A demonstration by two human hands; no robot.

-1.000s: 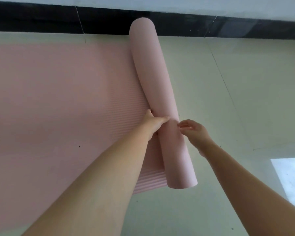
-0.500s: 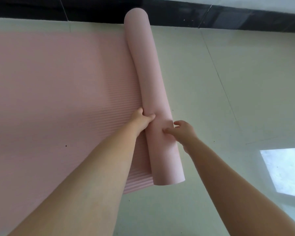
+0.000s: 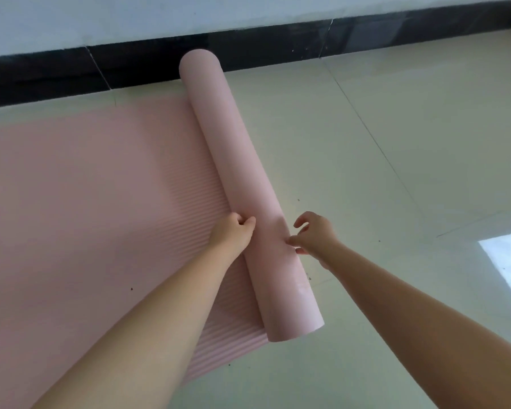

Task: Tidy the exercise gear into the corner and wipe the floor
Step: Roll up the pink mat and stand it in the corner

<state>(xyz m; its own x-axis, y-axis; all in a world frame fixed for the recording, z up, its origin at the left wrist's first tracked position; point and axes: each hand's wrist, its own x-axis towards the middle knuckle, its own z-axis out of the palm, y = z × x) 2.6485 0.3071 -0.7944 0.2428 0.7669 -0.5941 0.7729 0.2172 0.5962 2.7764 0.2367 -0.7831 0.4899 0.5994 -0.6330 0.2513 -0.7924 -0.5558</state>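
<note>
Pale tiled floor, black skirting, half-rolled pink mat, left hand curled against roll, right hand loosely open beside it

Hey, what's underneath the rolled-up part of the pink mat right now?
The rolled pink foam mat lies on the mat's flat ribbed part at its left edge, with pale floor tiles to its right. What sits directly under the roll is covered.

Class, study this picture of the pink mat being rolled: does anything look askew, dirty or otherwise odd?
Little stands out. Small dark specks dot the floor beside the pink roll and the flat part of the mat, so wiping is still due. The roll itself looks even, not coned.
</note>
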